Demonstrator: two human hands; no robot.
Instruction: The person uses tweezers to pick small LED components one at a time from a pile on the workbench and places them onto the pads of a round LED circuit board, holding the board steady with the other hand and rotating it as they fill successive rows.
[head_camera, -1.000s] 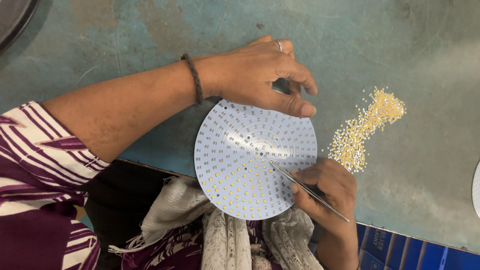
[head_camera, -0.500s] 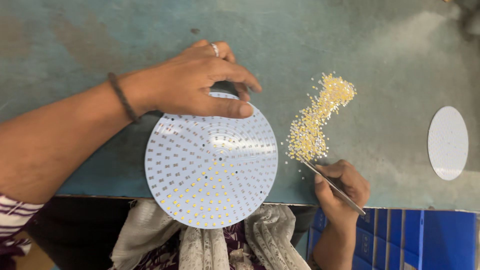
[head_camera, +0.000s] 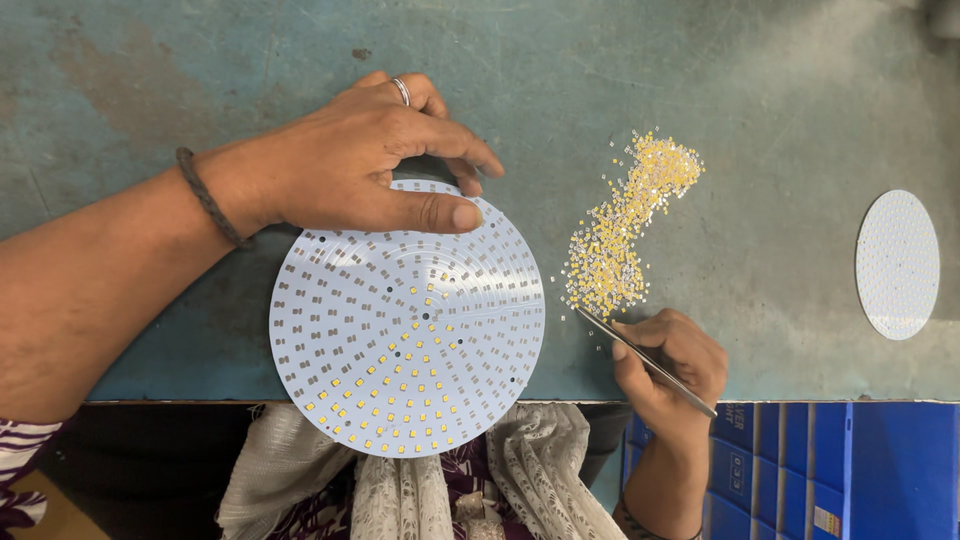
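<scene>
A round white circuit board (head_camera: 407, 320) lies at the table's near edge, partly overhanging it. Small yellow chips fill its lower part; the rest shows bare pads. My left hand (head_camera: 365, 160), with a ring and a dark wristband, rests on the board's far rim, thumb pressed flat on it. My right hand (head_camera: 665, 365) holds thin metal tweezers (head_camera: 640, 355), whose tip touches the near end of a pile of tiny yellow chips (head_camera: 620, 235) lying loose on the table to the right of the board.
The worn blue-green table (head_camera: 700, 80) stretches beyond. A second round white board (head_camera: 897, 265) lies at the far right. Blue plastic crates (head_camera: 840, 470) stand below the table edge at right. Patterned cloth (head_camera: 400, 490) covers my lap.
My right hand has carried the tweezers off the board to the right, down to the chip pile. The left hand stays on the board's rim. The view has shifted.
</scene>
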